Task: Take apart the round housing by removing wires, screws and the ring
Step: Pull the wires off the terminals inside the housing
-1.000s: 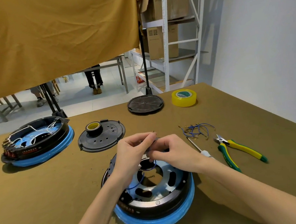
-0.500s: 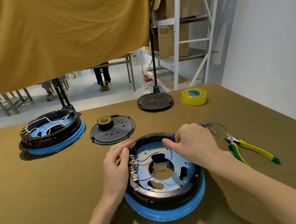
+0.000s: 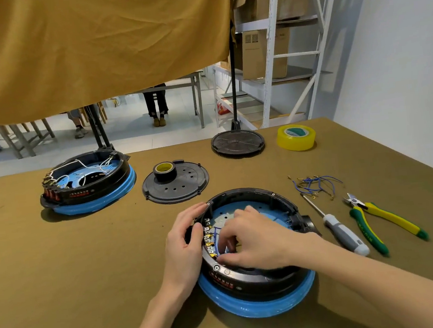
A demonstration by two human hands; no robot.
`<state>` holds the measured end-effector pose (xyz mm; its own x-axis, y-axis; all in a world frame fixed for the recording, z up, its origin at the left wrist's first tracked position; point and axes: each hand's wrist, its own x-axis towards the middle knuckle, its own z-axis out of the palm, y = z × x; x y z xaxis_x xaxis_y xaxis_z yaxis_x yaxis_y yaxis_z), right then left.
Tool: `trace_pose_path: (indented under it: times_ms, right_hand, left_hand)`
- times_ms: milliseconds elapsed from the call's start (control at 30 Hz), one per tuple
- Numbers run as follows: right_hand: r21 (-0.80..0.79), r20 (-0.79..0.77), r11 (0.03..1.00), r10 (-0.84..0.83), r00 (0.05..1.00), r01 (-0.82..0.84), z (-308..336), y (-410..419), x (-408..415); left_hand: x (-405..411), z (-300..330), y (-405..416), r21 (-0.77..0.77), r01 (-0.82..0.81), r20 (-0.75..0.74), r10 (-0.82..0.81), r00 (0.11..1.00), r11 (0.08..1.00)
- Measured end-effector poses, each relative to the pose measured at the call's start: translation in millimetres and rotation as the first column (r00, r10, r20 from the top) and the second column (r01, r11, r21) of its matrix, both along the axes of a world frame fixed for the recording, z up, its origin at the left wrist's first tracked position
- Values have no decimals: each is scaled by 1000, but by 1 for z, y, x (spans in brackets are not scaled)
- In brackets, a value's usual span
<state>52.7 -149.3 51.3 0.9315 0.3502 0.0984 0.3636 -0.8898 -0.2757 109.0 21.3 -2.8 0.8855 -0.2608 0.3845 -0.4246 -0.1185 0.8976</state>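
Two round housings sit on the olive-covered bench (image 3: 61,273), under a mustard cloth (image 3: 90,43) hanging across the upper left of the frame. The round housing (image 3: 264,276) being worked on lies at lower centre, black with a blue ring (image 3: 259,306) round its base. A second housing (image 3: 86,182) with white wires stands at left centre. Between them lies a black cover plate (image 3: 177,185) carrying a small roll of tape (image 3: 164,170); a black disc (image 3: 237,143) and a yellow tape roll (image 3: 296,137) lie farther up. The left hand (image 3: 185,250) grips the housing's left rim, fingers curled over the edge. The right hand (image 3: 255,240) reaches inside, fingertips bent down at the blue wires (image 3: 217,230) by the brass terminals; whether its grip has closed on a wire I cannot tell. At right centre lie green-and-yellow cutters (image 3: 376,223), a grey-handled screwdriver (image 3: 343,233) and a heap of loose blue wires (image 3: 315,184).
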Motion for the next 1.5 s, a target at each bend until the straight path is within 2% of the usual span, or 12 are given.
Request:
trace_pose_path:
  times_ms: [100, 233, 367, 667, 933, 1500]
  right_hand:
    - [57, -36, 998, 30, 999, -28, -5, 1, 1]
    - [228, -135, 974, 30, 990, 2, -9, -3, 0]
    - [251, -134, 968, 35, 990, -1, -11, -4, 4]
    - [209, -138, 977, 71, 988, -41, -6, 3, 12]
    - [151, -64, 988, 26, 998, -16, -9, 5, 8]
    - [196, -113, 980, 4, 994, 19, -9, -2, 7]
  left_hand:
    - [2, -3, -1, -7, 1, 10, -1, 1000, 1000]
    - [4, -5, -2, 4, 8, 25, -8, 1000, 1000]
    - [6, -6, -3, -1, 2, 15, -2, 1000, 1000]
    - [8, -8, -3, -37, 39, 10, -39, 999, 999]
    - [6, -8, -4, -46, 61, 19, -60, 998, 997]
    - [5, -9, 0, 1, 96, 6, -96, 995, 995]
